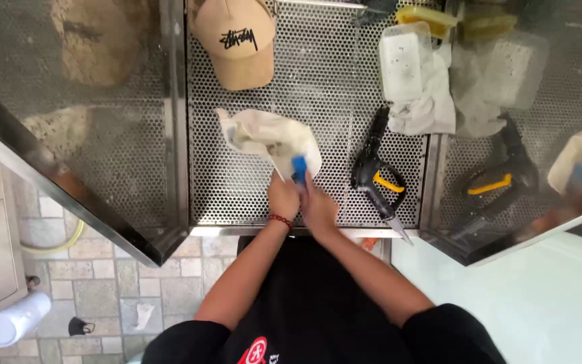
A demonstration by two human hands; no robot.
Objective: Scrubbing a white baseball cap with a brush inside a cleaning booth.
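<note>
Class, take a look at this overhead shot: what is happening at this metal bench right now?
A person stands at a perforated steel bench, both hands together near its front edge. The left hand and right hand grip a small blue object along with a crumpled white cloth. A black and yellow spray gun lies untouched to the right. A tan cap and a plastic container sit further back.
</note>
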